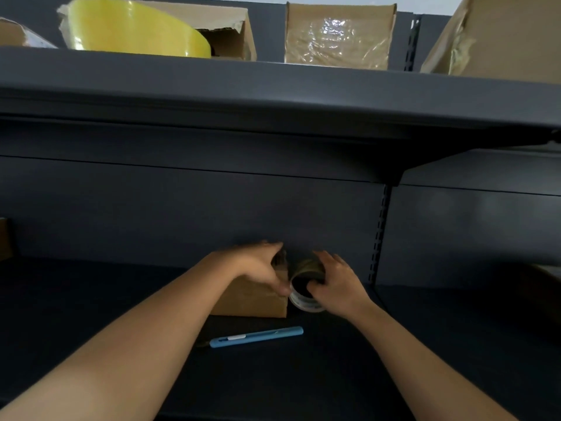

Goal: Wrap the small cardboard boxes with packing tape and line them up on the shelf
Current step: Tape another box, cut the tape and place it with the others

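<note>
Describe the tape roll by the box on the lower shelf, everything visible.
The tape roll is a ring of glossy, brownish-clear packing tape with a pale rim and a dark open core turned toward the camera. It stands on edge, low over the lower shelf, close against the right end of the cardboard box. The right hand grips it, fingers curled over the top. The left hand holds the box, its thumb beside the roll.
</note>
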